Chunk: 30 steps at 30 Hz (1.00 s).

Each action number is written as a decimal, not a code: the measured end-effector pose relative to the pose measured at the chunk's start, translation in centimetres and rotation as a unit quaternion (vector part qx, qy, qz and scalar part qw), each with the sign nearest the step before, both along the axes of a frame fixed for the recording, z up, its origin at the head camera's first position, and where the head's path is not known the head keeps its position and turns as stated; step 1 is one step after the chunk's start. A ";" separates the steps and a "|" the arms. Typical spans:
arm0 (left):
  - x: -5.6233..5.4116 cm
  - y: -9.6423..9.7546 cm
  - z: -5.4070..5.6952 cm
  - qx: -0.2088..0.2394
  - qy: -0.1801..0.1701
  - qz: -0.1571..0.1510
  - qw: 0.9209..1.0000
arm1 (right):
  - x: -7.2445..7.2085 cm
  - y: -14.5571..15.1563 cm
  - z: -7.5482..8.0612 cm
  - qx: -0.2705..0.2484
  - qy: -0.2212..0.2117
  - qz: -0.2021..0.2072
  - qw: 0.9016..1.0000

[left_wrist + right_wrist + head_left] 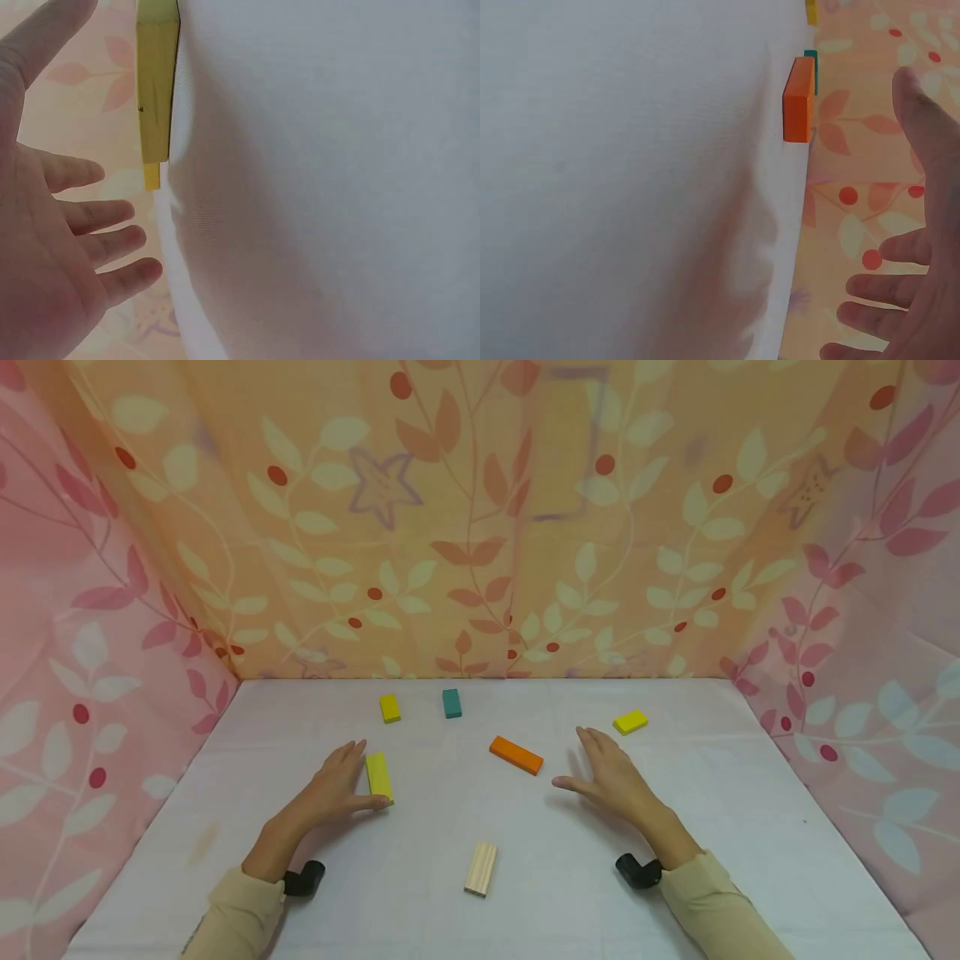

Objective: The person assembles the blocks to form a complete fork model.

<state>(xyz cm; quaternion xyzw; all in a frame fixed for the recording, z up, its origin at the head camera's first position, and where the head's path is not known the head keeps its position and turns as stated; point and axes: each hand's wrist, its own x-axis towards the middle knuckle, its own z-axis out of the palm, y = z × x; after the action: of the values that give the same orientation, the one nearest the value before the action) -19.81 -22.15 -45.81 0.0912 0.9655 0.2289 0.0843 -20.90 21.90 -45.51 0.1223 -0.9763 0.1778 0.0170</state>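
My left hand (330, 789) hovers beside a long yellow block (379, 777), thumb near its close end and fingers along its left side; the left wrist view shows a gap between that block (156, 90) and the spread fingers. An orange block (516, 755) lies slantwise at mid-table. To its right, my right hand (611, 777) is held with thumb and fingers apart and nothing in it. In the right wrist view, the orange block (799, 101) stands clear of the right hand (930, 225).
A plain wooden block (481, 869) lies near the front. Farther back are a small yellow block (390, 708), a teal block (452, 703) and another small yellow block (631, 722) on the right. Patterned cloth (480, 527) walls the white table (570, 893) at back and sides.
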 end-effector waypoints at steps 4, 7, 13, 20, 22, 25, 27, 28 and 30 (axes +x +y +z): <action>-0.2 0.0 0.0 0.006 0.000 -0.004 1.000 | -0.5 -0.5 0.1 -0.015 -0.005 0.013 1.000; -0.3 0.2 0.0 0.015 -0.007 -0.005 1.000 | -0.8 -0.9 0.2 -0.032 -0.011 0.019 0.999; -0.5 0.4 0.0 0.023 -0.024 -0.008 0.999 | -1.4 -1.8 0.1 -0.060 -0.020 0.047 0.997; -0.7 0.6 -0.1 0.023 -0.028 -0.021 0.999 | -2.3 -3.1 0.2 -0.073 -0.040 0.059 0.995; -0.8 0.6 0.0 0.026 -0.029 -0.021 0.999 | -2.6 -3.4 0.1 -0.075 -0.048 0.062 0.994; -0.9 0.7 0.0 0.026 -0.028 -0.025 0.999 | -2.9 -3.9 0.1 -0.074 -0.059 0.064 0.993; -0.9 0.7 0.0 0.024 -0.028 -0.027 0.999 | -3.1 -4.3 0.0 -0.068 -0.063 0.066 0.993; -0.9 0.7 0.0 0.024 -0.029 -0.028 0.999 | -3.2 -4.4 0.0 -0.065 -0.063 0.070 0.993; -1.0 0.6 0.0 0.021 -0.031 -0.027 0.999 | -3.4 -4.9 0.1 -0.055 -0.058 0.078 0.994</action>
<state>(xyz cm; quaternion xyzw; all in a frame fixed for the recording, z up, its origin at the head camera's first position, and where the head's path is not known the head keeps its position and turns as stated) -20.77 -21.51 -45.84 0.1117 0.9546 0.2499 0.1179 -24.31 17.04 -45.42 0.1865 -0.9519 0.2386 -0.0469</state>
